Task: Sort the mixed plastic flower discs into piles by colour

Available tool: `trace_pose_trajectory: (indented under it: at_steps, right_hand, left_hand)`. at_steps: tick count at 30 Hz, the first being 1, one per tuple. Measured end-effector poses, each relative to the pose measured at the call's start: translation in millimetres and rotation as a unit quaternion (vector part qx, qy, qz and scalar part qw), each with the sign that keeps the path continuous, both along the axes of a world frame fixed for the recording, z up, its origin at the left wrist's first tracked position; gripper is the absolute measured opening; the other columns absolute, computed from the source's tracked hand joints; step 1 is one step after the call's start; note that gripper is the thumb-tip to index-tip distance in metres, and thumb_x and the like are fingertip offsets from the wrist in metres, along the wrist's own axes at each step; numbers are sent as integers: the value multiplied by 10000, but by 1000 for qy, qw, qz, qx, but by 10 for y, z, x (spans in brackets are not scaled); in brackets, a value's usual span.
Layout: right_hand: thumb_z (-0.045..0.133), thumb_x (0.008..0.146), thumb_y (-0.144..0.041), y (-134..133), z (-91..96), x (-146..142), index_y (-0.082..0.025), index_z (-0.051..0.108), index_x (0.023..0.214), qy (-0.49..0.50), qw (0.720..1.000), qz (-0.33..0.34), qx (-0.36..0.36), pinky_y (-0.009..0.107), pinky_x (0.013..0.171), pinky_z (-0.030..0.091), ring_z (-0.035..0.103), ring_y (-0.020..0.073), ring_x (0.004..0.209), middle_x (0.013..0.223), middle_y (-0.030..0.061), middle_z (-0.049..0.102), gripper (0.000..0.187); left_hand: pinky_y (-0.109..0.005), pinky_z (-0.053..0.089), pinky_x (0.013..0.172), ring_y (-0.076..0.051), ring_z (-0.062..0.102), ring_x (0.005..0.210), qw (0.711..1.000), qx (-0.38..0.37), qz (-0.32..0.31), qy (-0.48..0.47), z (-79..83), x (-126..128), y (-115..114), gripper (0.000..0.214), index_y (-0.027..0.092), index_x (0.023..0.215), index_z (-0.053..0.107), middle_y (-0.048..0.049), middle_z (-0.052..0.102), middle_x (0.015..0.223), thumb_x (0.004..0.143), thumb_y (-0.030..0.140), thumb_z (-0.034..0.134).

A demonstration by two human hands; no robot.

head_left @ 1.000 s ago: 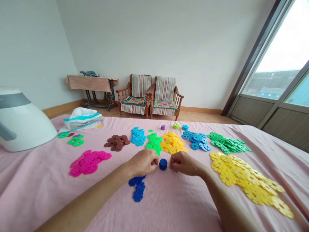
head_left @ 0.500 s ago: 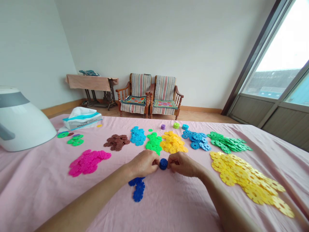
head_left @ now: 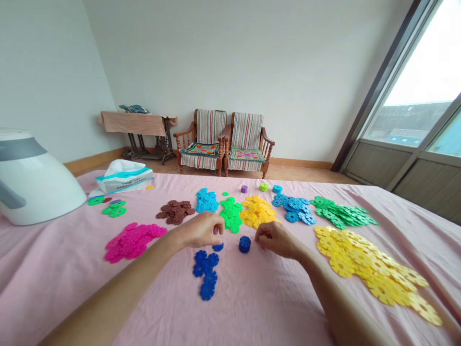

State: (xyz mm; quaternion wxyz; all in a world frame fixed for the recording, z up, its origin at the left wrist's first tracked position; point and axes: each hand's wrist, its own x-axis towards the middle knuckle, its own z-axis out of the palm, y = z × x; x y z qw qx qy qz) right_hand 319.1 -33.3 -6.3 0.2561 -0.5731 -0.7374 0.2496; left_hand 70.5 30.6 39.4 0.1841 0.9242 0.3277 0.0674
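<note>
A short, upright stack of dark blue notched discs [head_left: 245, 244] stands between my hands, touched by neither. To its left, my left hand [head_left: 203, 229] hovers with bent fingers and a gap between thumb and forefinger, holding nothing. Just below its fingertips lies a single dark blue disc [head_left: 218, 248], partly hidden by the hand. Nearer to me are several loose dark blue discs [head_left: 207, 278], some overlapping. My right hand [head_left: 275, 238] is close to the stack's right side, its fingers curled but parted, with nothing visible in them.
Beyond my hands lie piles of green discs [head_left: 231, 215], yellow discs [head_left: 257, 211] and brown discs [head_left: 175, 212]. Pink discs [head_left: 135, 241] lie left, large yellow discs [head_left: 370, 264] right. Small purple [head_left: 244, 189] and lime [head_left: 263, 187] stacks stand far back. A white kettle [head_left: 39, 182] stands left.
Both hands have come away from the dark blue stack. My left hand has moved left, uncovering more loose blue discs; my right hand has shifted slightly right.
</note>
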Motion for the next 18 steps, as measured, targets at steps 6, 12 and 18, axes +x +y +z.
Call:
trace_pose_trajectory:
  at_steps: [6,12,18]
  right_hand:
    - [453,679,-114,34,-79,46,-173,647,704,4,1000,-11,-10,193,474,355,546,108,543,593,-6,629,204]
    - [446,690,-119,40,-84,25,-168,642,706,10,1000,-16,-12,189,484,370,552,103,534,587,-8,633,202]
    - [447,693,-123,33,-68,9,-165,641,697,12,1000,-23,-9,187,481,365,546,100,525,582,-6,630,199]
  left_hand:
    - [-201,342,554,-145,547,706,998,0,-30,52,-74,-65,25,201,175,770,600,-4,620,780,603,229,698]
    - [-221,331,542,-160,551,707,995,43,3,85,-83,6,-79,147,181,743,587,-17,623,788,598,161,600]
    - [-267,364,568,-214,578,743,987,109,11,119,-43,81,-209,123,171,723,574,-68,635,806,603,174,548]
